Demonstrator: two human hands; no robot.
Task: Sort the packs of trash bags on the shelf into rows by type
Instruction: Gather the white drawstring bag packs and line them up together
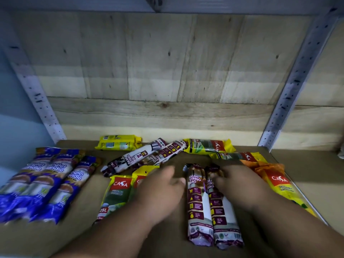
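Three blue handle-bag packs (46, 183) lie side by side at the left. Two maroon-and-white drawstring packs (210, 207) lie parallel near the front. Two more drawstring packs (143, 157) lie slanted further back. Yellow-green packs are scattered: two at front centre (115, 194), one at the back (117, 142), two at the back right (208, 147), and one at the right (279, 185). My left hand (162, 190) hovers over the front yellow-green packs, fingers loosely spread, holding nothing. My right hand (238, 185) rests flat on the right front drawstring pack, touching its top.
The shelf board (83, 235) is brown. A wooden plank wall (167, 81) closes the back. Perforated metal uprights stand at the left (42, 108) and right (290, 94). The shelf's front right edge (307, 200) runs beside the rightmost pack.
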